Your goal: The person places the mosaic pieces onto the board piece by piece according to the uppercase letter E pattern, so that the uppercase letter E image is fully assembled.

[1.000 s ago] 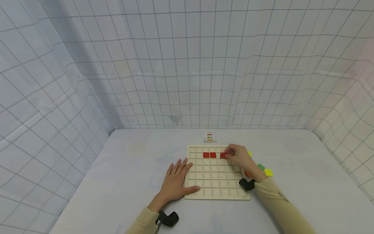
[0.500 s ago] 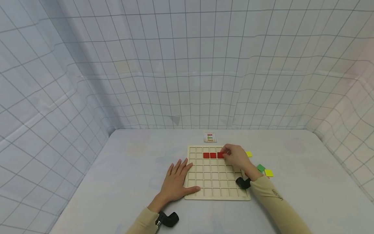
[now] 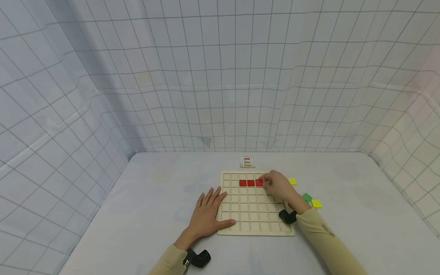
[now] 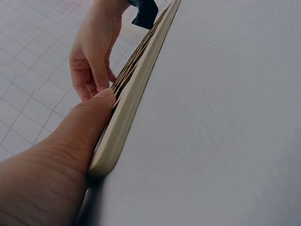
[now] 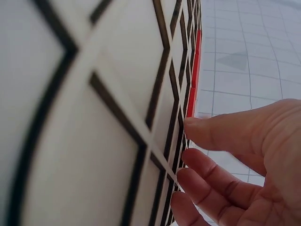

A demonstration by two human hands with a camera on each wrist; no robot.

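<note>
A wooden grid board [image 3: 245, 206] lies on the table, with a row of red square tiles [image 3: 242, 183] in its second row from the back. At the right end of that row, my right hand [image 3: 279, 187] has its curled thumb and fingers at the edges of the third red tile [image 3: 259, 183]. The right wrist view shows the thumb [image 5: 211, 132] beside the red tiles, partly hiding them. My left hand [image 3: 205, 215] rests spread on the board's left edge. Its thumb [image 4: 101, 99] lies over the near rim in the left wrist view.
Right of the board lie yellow tiles [image 3: 316, 203] and a green tile [image 3: 307, 197]. Beyond its back edge is a small card with a coloured grid pattern [image 3: 247, 162]. White grid-lined sheets [image 3: 220, 95] hang around the table.
My right hand has slid the third red tile left, up beside the other two, and then shifted slightly back to the right. The left hand has stayed still.
</note>
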